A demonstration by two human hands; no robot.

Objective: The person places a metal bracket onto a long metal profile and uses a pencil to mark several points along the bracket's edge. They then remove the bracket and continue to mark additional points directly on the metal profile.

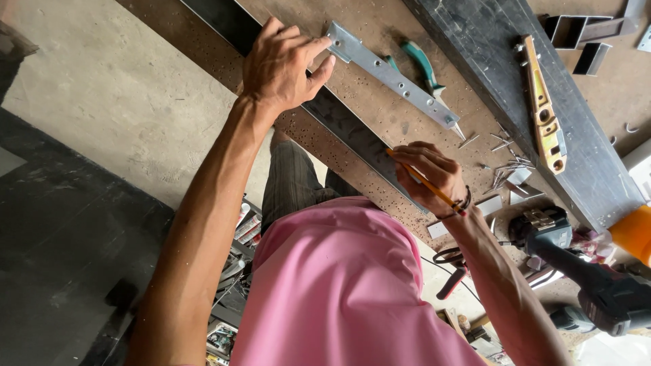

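A dark metal bar point(352, 132) is being steadied and marked on a brown perforated bench point(380, 102).

The left hand point(281, 64) is being pressed flat, fingers spread and closed on nothing, onto the bar's upper stretch, with its fingertips touching the near end of a pale perforated metal strip point(393, 74). Just beyond that strip, green-handled pliers point(420, 64) are being left lying. Lower along the bar, an orange pencil point(424, 181) is being pinched in the closed fingers of the right hand point(430, 173), its tip being held against the bar's edge. Just past this grip, loose nails point(505, 163) are lying scattered. Farther right, a yellow level point(542, 108) is being borne on a dark beam point(536, 95), and a cordless drill point(590, 271) is lying below it.
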